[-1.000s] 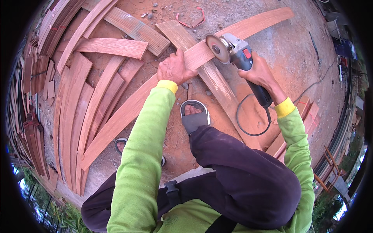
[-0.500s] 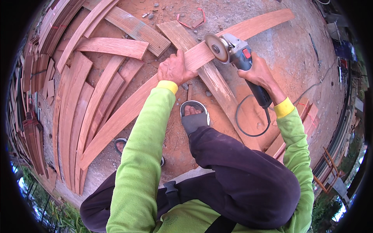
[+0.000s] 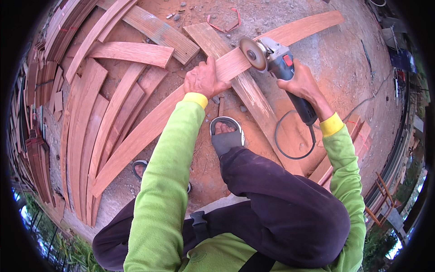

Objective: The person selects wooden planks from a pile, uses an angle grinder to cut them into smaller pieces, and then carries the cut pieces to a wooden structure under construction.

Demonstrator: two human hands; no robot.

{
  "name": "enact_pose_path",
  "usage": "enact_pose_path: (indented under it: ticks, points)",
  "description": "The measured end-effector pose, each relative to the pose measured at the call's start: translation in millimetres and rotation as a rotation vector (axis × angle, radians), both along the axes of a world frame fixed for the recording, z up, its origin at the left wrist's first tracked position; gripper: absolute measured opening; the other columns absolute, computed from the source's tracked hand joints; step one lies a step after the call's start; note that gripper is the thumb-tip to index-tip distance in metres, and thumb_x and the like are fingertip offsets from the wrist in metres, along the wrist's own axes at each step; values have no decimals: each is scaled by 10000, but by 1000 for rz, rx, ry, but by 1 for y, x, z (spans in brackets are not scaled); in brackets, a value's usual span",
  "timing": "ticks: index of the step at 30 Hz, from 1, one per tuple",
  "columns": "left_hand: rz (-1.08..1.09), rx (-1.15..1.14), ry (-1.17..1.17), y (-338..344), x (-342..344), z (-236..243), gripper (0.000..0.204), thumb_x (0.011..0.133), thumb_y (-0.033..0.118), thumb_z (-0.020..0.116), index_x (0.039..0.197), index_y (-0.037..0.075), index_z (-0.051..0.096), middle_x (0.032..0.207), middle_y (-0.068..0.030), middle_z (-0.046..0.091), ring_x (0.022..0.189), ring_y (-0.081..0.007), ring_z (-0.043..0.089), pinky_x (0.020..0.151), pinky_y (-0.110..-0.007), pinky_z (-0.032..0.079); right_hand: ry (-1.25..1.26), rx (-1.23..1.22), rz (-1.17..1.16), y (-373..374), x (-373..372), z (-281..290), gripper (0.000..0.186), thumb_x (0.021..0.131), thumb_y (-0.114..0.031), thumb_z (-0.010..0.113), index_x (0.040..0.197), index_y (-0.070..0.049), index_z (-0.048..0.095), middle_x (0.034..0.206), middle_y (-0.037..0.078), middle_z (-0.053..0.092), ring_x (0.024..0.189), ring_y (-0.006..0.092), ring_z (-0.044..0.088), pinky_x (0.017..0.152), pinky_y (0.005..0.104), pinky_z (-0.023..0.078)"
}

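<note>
My right hand (image 3: 302, 84) is closed round the body of an angle grinder (image 3: 283, 68), dark with a red switch. Its round disc (image 3: 253, 54) sits at the near edge of a long reddish wooden plank (image 3: 231, 63); whether it touches the wood I cannot tell. Around that plank, left of the disc, my left hand (image 3: 205, 79) is closed, with the thumb along the near side. The plank runs from lower left to upper right. It lies across a rougher board (image 3: 253, 95) that slants down toward my right leg.
Several reddish planks (image 3: 84, 136) lie fanned out at the left, with more stacked boards (image 3: 68, 27) behind. A red angular frame (image 3: 224, 28) rests on the dirt at the far side. The grinder's black cord (image 3: 294, 157) loops near my right knee. Other boards (image 3: 324, 167) lie beside my right forearm.
</note>
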State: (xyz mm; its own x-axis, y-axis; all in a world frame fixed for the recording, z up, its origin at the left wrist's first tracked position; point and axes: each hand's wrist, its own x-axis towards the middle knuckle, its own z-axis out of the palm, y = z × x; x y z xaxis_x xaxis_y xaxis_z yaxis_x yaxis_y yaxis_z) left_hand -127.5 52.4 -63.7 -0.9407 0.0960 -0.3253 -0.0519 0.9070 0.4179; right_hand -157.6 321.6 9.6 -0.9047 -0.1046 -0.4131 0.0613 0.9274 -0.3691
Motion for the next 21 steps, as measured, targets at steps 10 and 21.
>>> enact_pose_path:
  ticks: [10, 21]
  points:
    - [3, 4, 9, 0, 1, -1, 691, 618, 493, 751, 1060, 15, 522, 977, -243, 655, 893, -403, 660, 801, -460, 527, 33, -54, 22, -5, -5, 1, 552, 612, -238, 722, 1004, 116, 561, 854, 287, 650, 804, 380, 668, 735, 412, 517]
    - [-3, 12, 29, -1, 1, -3, 680, 618, 482, 757, 1049, 11, 522, 970, -242, 656, 885, -401, 661, 787, -464, 529, -8, -102, -8, -12, -10, 9, 508, 611, -237, 704, 977, 93, 582, 845, 258, 656, 783, 364, 663, 726, 404, 514]
